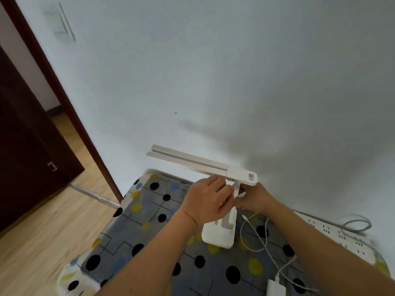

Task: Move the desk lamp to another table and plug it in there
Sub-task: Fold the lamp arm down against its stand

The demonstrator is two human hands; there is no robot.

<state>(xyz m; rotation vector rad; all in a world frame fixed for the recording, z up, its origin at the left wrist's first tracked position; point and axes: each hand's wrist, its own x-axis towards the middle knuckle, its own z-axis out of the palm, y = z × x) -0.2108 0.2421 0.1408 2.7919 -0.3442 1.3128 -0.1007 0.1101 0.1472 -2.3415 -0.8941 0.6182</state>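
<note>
Charger (275, 288), cable (240, 231); left hand (206, 202), right hand (255, 199) on desk lamp (192, 161) near wall (235, 71)

One head cam, wide-angle, looks fwd & down, close over table (149, 248) against white wall (235, 71), view tilted.

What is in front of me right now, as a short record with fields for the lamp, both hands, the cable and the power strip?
lamp: white desk lamp, light bar pointing left, base on the patterned cloth
left hand: grips the lamp's stem
right hand: holds the stem from the other side
cable: white cable loose on the cloth, one end free beside the base, other end in a white adapter
power strip: at the right edge, visible sockets empty
</note>
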